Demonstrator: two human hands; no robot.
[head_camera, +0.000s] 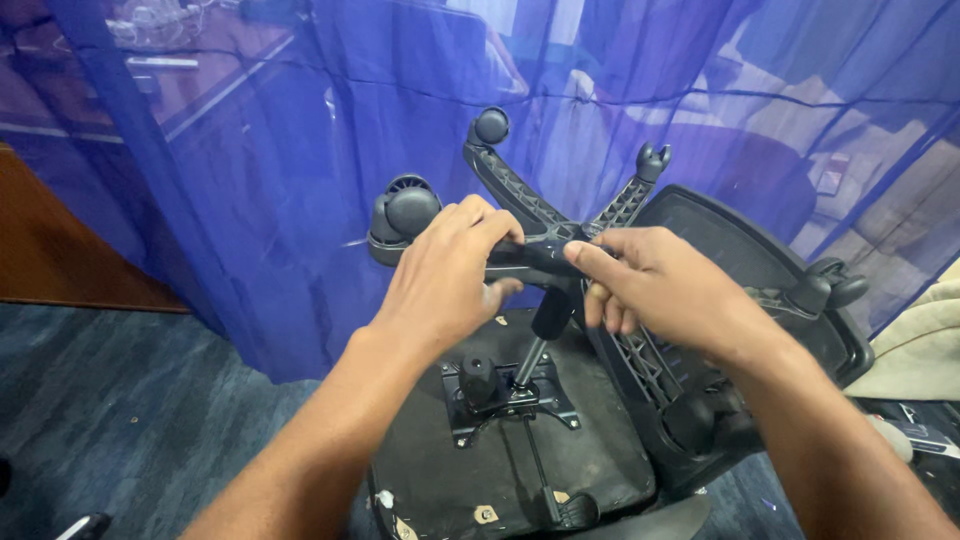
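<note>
Head view showed my left hand clenched around one spoke of the black star-shaped chair base, just right of the large caster at ten o'clock from the hub. My right hand, at three o'clock from the hub, gripped the base where the spokes met above the gas column. The office chair lay upturned, its seat underside at six o'clock, blue curtain behind.

Chair base: matt black ribbed plastic. Castor: glossy plastic. Curtain: sheer blue cloth. Floor: rough grey carpet.
</note>
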